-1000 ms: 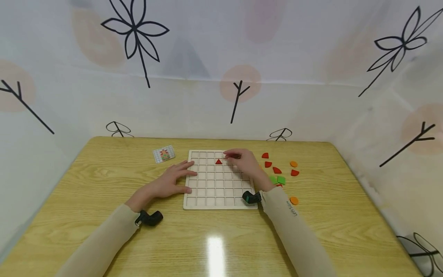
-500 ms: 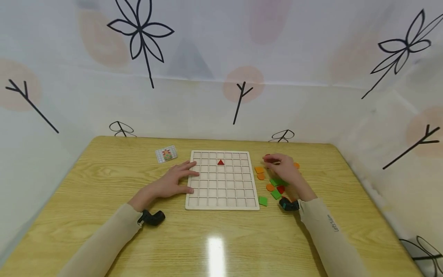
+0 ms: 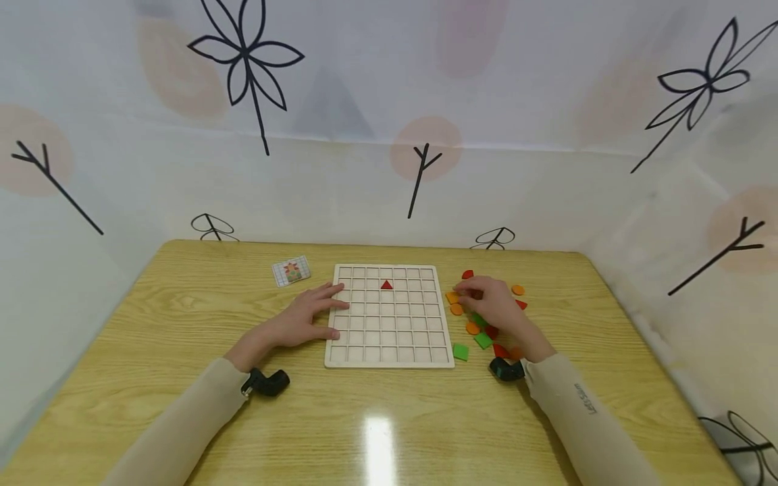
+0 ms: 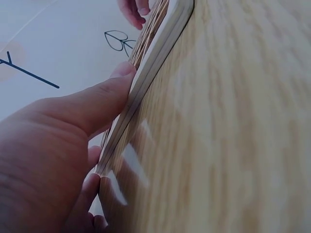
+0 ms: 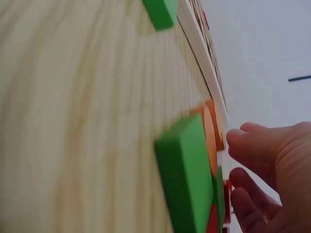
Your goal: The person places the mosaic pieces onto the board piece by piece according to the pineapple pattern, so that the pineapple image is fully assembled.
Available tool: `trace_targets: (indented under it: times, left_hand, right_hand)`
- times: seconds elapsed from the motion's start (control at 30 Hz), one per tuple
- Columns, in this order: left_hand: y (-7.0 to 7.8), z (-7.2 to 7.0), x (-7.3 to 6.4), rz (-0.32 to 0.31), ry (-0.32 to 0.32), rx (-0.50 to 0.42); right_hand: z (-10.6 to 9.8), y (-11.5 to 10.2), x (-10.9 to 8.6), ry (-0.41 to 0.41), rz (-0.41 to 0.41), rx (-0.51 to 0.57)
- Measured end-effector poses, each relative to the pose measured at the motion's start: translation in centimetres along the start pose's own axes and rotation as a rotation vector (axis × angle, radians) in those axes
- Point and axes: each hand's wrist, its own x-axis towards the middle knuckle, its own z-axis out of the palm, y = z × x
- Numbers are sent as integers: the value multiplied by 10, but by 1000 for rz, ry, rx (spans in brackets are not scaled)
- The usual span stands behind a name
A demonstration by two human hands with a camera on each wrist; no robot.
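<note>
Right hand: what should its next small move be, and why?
Probably the right hand should pinch the orange square: it hovers close by with nothing visibly held, the left hand rests on the board, and the board bears just one red triangle.

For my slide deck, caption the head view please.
Left hand on the grid board with one red triangle; right hand over the loose coloured pieces.

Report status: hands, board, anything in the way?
Left hand on board, left edge. Right hand at loose pieces, none visibly held. One red triangle placed. Left fingertips overlap edge squares.
</note>
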Motion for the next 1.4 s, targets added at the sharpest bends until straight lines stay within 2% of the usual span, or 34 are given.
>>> trace_targets:
  times: [0.17, 0.4, 0.7, 0.83, 1.07, 1.3, 1.4]
  left_hand:
    - [-1, 1, 1, 4, -5, 8]
    - [-2, 0, 0, 29, 13, 17]
    - [-5, -1, 1, 25, 10, 24]
    - [-7, -1, 1, 14, 5, 21]
    - [-8, -1, 1, 7, -5, 23]
    - [-5, 0, 1, 15, 2, 14]
    - [-4, 1, 1, 21, 5, 6]
  right_hand:
    - [4, -4, 6, -12, -17, -73]
    - [2, -5, 11, -30, -13, -79]
    - [5, -8, 14, 42, -37, -64]
    - [12, -15, 17, 81, -32, -4]
    - [29, -36, 28, 90, 15, 130]
    - [48, -61, 43, 51, 21, 241]
    - [57, -70, 49, 29, -13, 284]
